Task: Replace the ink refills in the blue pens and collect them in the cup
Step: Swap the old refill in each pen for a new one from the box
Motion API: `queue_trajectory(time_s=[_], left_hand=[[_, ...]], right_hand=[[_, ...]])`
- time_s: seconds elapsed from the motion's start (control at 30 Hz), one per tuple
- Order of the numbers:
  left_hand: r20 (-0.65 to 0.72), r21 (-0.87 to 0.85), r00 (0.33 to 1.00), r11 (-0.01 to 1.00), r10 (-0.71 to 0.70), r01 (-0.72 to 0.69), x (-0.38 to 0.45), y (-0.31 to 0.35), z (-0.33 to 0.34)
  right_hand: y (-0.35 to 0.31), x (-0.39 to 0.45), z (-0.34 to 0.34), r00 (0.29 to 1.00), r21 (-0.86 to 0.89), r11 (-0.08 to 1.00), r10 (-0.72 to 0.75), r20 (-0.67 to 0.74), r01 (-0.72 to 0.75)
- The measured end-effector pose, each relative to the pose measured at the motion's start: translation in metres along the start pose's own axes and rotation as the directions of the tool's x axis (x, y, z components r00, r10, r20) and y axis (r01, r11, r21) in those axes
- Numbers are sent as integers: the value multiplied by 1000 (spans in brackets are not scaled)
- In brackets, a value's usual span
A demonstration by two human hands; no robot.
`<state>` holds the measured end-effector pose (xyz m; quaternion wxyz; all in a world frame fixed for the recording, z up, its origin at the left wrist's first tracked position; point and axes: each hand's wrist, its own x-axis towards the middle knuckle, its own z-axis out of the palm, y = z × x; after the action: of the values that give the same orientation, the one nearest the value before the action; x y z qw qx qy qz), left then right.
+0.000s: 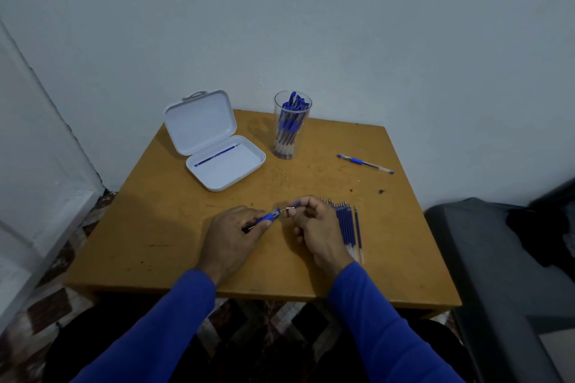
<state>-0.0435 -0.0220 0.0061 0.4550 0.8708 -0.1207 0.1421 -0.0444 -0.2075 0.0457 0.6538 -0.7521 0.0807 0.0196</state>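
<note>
At the table's (174,246) near middle, my left hand (231,235) grips a blue pen barrel (267,217) while my right hand (314,227) pinches its tip piece (294,204). Ink refills (348,227) lie just beside my right hand. The clear cup (291,126) of blue pens stands at the far edge; a single pen (365,164) lies toward the far right corner, and a refill (217,156) rests in the open white case (217,146).

The person wears 2 long, plain royal-blue fabric sleeves (161,329), smooth and close-fitting, each ending at the wrist. Both bare hands, the left hand (231,238) and the right hand (317,228), carry no rings. Dark trousers (93,348) show at 6 o'clock.
</note>
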Motion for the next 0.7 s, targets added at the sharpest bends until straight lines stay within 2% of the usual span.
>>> queue_trajectory(time_s=[0.3,0.57,0.7], left_hand=[[4,20,1000,1000,-1,1,0,3,-2],[10,26,1000,999,27,-28,-3,4,-3],[13,33,1000,999,22,-23,-3,4,-3]], right_hand=[[3,1,-2,997,-12,1000,-7,76,8],[5,1,1,989,-150,985,-67,131,87],[4,0,2,994,-181,983,-12,107,31]])
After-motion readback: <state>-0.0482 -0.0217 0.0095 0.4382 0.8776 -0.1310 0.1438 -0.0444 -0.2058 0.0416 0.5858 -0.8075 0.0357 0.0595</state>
